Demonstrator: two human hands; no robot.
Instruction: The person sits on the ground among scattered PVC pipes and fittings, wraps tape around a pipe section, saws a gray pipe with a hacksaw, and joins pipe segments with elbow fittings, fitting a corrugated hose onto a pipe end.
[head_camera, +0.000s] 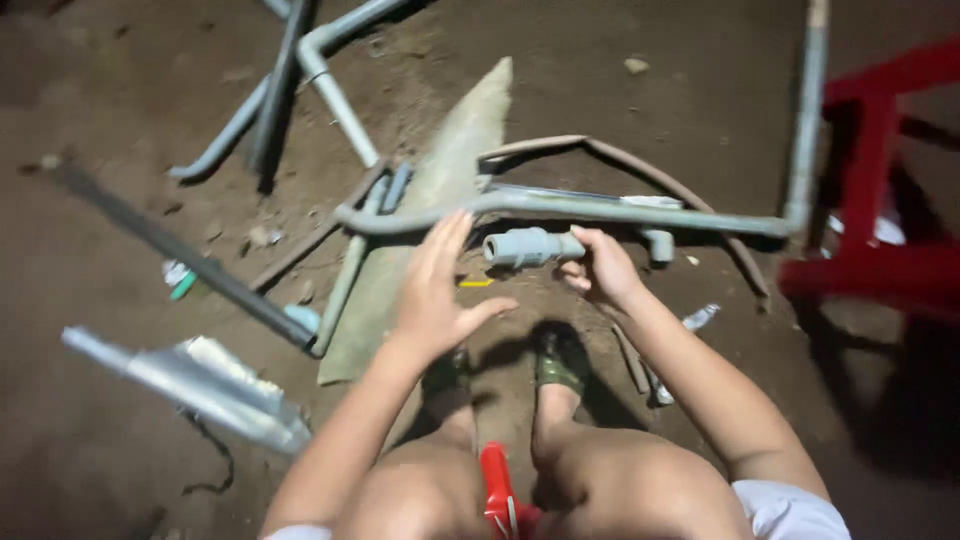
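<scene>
My right hand (602, 268) grips a short grey plastic pipe piece with a coupling (527, 246), held level just above the dirt ground. My left hand (436, 288) is open, fingers spread, hovering left of that piece and touching nothing. Just beyond both hands a long grey pipe (560, 208) runs left to right, with a small fitting (659, 244) hanging off it near my right hand. My knees and green sandals (560, 362) are below the hands.
More grey pipes (335, 95) lie at the top left, and a dark pipe (180, 250) slants across the left. A flat grey slab (440, 190) lies on the soil. A red plastic stool (880, 200) stands at the right. A crumpled foil wrapper (200, 385) lies lower left.
</scene>
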